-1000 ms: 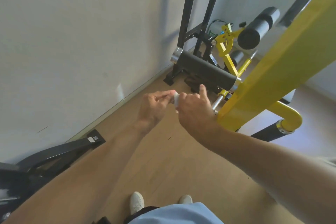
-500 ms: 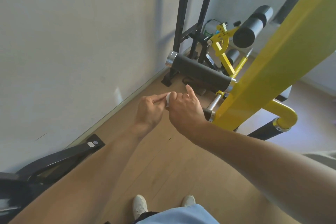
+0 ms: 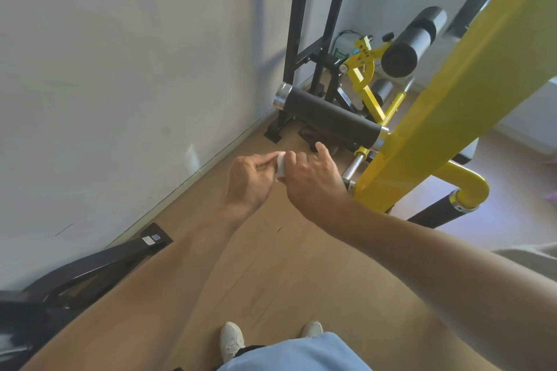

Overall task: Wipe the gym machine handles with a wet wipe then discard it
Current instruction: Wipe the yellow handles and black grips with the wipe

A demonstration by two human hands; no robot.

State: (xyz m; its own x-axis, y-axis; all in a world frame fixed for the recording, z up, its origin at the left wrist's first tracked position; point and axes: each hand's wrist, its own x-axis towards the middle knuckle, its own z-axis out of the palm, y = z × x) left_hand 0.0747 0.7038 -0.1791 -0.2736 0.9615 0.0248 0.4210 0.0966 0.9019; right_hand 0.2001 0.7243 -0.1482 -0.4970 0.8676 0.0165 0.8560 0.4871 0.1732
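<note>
We pinch the wet wipe (image 3: pixel 281 163) between left hand (image 3: pixel 250 181) and right hand (image 3: pixel 310 179), fingers clamped, readying it just before the black padded roller (image 3: pixel 328 119).

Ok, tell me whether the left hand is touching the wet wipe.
Touching. The head view shows the left hand pinching the white wet wipe at its fingertips, with the right hand holding the wipe's other side.
</note>
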